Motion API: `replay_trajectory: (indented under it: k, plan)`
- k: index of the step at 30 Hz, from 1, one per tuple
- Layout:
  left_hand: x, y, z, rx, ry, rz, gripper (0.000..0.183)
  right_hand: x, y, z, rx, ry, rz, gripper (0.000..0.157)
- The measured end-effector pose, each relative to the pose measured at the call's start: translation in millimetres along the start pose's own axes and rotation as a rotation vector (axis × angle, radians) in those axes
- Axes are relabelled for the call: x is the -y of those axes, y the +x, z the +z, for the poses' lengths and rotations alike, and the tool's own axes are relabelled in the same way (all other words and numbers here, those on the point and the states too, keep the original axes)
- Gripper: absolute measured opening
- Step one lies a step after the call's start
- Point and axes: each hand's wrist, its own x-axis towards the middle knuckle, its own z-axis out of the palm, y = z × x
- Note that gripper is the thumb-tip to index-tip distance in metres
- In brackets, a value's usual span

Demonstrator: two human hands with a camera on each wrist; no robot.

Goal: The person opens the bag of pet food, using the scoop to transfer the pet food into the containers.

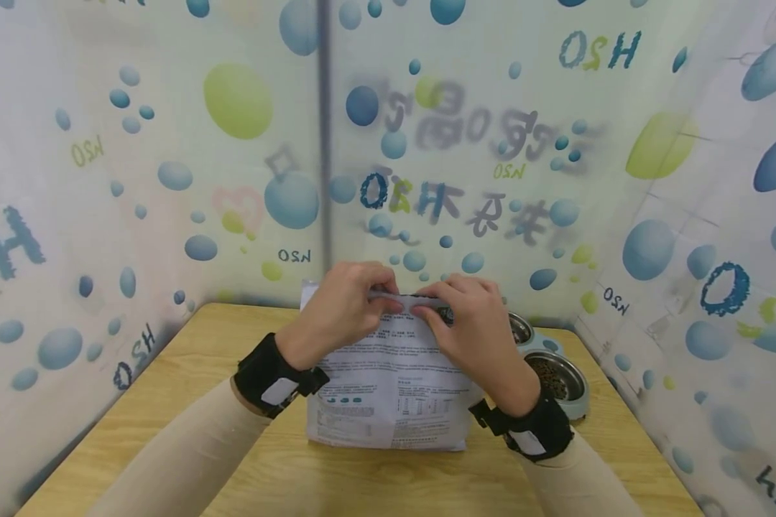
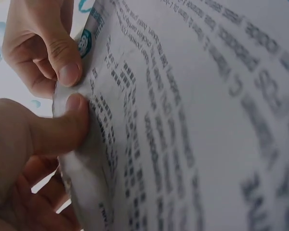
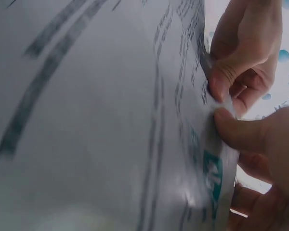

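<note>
A white printed bag (image 1: 388, 395) stands upright on the wooden table, its text side facing me. My left hand (image 1: 345, 305) pinches the bag's top edge between thumb and fingers, left of the middle. Close beside it, my right hand (image 1: 472, 327) pinches the same edge a little to the right. In the left wrist view the two thumbs press on the near face of the bag (image 2: 183, 134), almost touching each other. The right wrist view shows the bag (image 3: 101, 125) with small teal print near its edge. Whether the top is sealed cannot be told.
Behind the bag's right side stands a light blue double feeder with metal bowls; the nearer bowl (image 1: 559, 377) holds brown kibble. The wooden table (image 1: 233, 345) reaches to curtain-like walls (image 1: 252, 179) with blue and green dots on three sides.
</note>
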Motion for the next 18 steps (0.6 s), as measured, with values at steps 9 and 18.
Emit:
replay_trajectory:
  k: [9,18]
  plan:
    - [-4.3,2.9,2.0,0.003,0.033,0.016,0.007,5.1,3.3,3.8,0.020,-0.013,0.010,0.009]
    - [-5.0,3.3,7.2,-0.054,0.051,0.011,0.014,6.2,5.4,6.3,-0.007,0.009,0.002,0.005]
